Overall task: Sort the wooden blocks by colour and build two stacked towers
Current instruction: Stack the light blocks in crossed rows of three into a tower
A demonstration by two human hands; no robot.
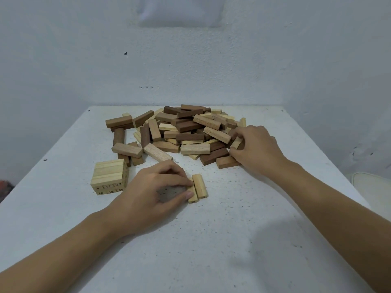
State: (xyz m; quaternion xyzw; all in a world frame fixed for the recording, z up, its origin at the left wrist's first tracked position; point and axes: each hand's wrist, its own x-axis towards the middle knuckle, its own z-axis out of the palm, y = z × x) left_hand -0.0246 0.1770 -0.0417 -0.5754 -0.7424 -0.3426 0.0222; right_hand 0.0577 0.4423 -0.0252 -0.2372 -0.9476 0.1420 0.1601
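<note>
A mixed pile of dark and light wooden blocks [186, 127] lies at the far middle of the white table [211, 240]. A short tower of light blocks [109, 176] stands at the near left of the pile. Two light blocks [198, 187] lie side by side in front of the pile. My left hand [154, 191] has its thumb and fingertips curled on the left one of the pair. My right hand [256, 149] reaches into the pile's right edge and pinches a light block [236, 142] there.
A rough white wall rises right behind the table's far edge. Loose dark blocks [120, 123] lie spread at the pile's left, behind the tower. A pale object [372, 187] sits beyond the table's right edge.
</note>
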